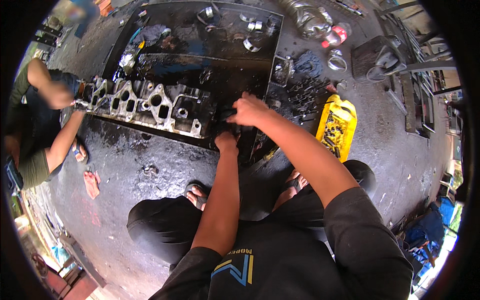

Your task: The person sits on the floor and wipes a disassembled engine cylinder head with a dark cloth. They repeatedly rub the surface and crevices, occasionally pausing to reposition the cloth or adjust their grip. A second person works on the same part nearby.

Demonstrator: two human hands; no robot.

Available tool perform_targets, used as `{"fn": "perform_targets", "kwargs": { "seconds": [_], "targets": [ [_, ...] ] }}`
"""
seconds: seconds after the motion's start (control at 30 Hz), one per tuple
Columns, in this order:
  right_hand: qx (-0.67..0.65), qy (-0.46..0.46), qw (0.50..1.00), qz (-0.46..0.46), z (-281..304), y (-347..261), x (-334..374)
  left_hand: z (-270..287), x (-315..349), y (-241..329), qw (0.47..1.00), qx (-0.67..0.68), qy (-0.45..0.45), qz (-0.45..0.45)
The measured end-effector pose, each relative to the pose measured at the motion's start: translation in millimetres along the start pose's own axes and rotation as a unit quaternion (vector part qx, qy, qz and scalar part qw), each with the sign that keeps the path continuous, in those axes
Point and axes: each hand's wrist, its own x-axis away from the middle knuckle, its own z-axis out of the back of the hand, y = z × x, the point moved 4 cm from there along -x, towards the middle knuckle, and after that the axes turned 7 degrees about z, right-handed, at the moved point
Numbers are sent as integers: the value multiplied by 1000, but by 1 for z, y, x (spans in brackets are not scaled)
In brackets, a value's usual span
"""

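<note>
My right hand [250, 110] is closed, fingers bent down on a dark, oily thing [228, 115] beside the end of a metal cylinder head. My left hand [227, 140] is just below it, against the same dark patch; its fingers are dark and mostly hidden. What the two hands hold cannot be made out against the black tray. The cylinder head [157, 103], grey and oily with several port holes, lies across the near side of the tray [278, 42], its right end close to my left hand. Dark oil coats the tray's floor.
At the left a person [42, 100] crouches, one hand at the cylinder head's far end. A yellow cut-open jug [345, 112] holds springs. Small metal parts [305, 97], a dark rag [308, 64], a metal ring [337, 63] and a plastic bottle [312, 20] lie right of the tray.
</note>
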Motion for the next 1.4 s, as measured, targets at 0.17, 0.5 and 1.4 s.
{"fn": "perform_targets", "kwargs": {
  "seconds": [0.17, 0.5, 1.4],
  "targets": [
    [83, -64, 994, 24, -1, 4, 8, 24, 8, 29, 766, 627, -90, 110],
    [-23, 89, 982, 166, -24, 12, 3, 63, 52, 85, 642, 728, -166, 174],
    [-136, 34, 990, 21, -15, 39, -18, 44, 42, 38, 860, 466, 64, 199]
  ]
}}
